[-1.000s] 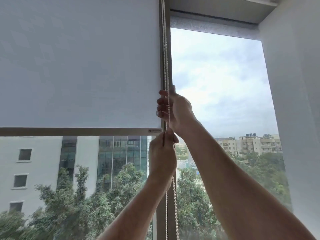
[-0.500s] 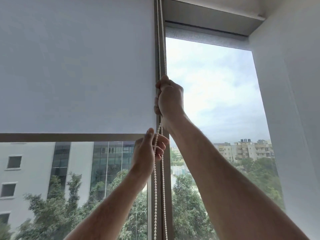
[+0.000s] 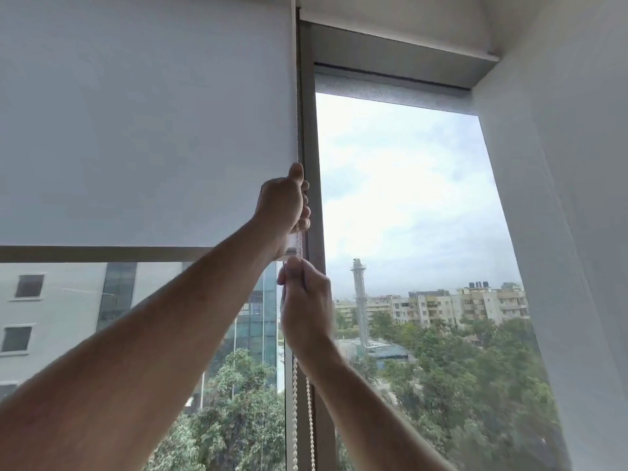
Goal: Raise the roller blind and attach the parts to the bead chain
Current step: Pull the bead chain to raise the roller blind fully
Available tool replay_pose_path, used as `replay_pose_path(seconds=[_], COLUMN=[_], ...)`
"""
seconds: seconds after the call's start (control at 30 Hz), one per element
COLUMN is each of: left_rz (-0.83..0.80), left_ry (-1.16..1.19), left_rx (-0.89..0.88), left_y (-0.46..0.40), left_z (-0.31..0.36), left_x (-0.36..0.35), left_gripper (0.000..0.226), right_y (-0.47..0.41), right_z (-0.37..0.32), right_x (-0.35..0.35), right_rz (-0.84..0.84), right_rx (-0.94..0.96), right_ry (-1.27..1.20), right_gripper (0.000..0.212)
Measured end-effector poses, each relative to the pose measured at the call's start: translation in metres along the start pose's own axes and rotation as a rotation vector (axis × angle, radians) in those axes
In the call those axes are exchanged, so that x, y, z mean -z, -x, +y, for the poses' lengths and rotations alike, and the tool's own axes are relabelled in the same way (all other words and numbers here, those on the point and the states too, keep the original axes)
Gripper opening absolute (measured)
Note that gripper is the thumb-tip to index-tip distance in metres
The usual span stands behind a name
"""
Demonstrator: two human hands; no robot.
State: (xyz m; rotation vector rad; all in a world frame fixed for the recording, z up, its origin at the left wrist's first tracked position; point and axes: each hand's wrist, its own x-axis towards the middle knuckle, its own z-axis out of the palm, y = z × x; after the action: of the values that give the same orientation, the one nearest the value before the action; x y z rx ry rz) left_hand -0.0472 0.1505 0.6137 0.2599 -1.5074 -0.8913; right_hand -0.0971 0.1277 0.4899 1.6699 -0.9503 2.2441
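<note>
The bead chain [image 3: 298,246] hangs down the grey window mullion [image 3: 314,147], at the right edge of the white roller blind [image 3: 146,124]. Both hands grip it, one above the other. The left hand [image 3: 283,205] is the upper one — its fingers curl round the chain against the mullion, thumb pointing up along the blind's edge. Just below it, the right hand [image 3: 306,300] closes on the same chain, thumb and fingers pinching the beads near the top of the fist. A short run of beads shows between the two hands, and under the right wrist two strands of the loop fall side by side down the mullion to the bottom of the view.

The blind's bottom bar [image 3: 102,254] sits left of the mullion, level with the gap between the hands. To the right of the mullion a second blind [image 3: 390,88] is rolled almost fully up — only a narrow strip of fabric shows beneath its housing.
</note>
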Motion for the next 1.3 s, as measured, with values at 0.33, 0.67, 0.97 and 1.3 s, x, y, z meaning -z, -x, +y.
replay_pose_path(seconds=[0.33,0.67,0.97,1.3], left_rz=[0.093,0.075,0.072,-0.168], left_ry=[0.031,-0.062,-0.052,-0.099], left_rx=[-0.095,-0.171,-0.167,-0.085], left_y=[0.021,0.035,0.063,0.061], left_z=[-0.033,-0.054,-0.099,-0.111], left_x=[-0.009,-0.010,-0.004,0.017], left_gripper=[0.048,0.048,0.049,0.053], right_y=[0.032,-0.062,-0.127,-0.114], right_z=[0.038,-0.002,-0.065,-0.053], right_x=[0.024,0.039,0.006,0.000], right_rz=[-0.227,-0.140,-0.179,-0.024], right_rx=[-0.205,-0.241,-0.348,-0.098], right_ry=[-0.359,-0.329,-0.394,-0.215], right_gripper=[0.049,0.060,0.042,0.039])
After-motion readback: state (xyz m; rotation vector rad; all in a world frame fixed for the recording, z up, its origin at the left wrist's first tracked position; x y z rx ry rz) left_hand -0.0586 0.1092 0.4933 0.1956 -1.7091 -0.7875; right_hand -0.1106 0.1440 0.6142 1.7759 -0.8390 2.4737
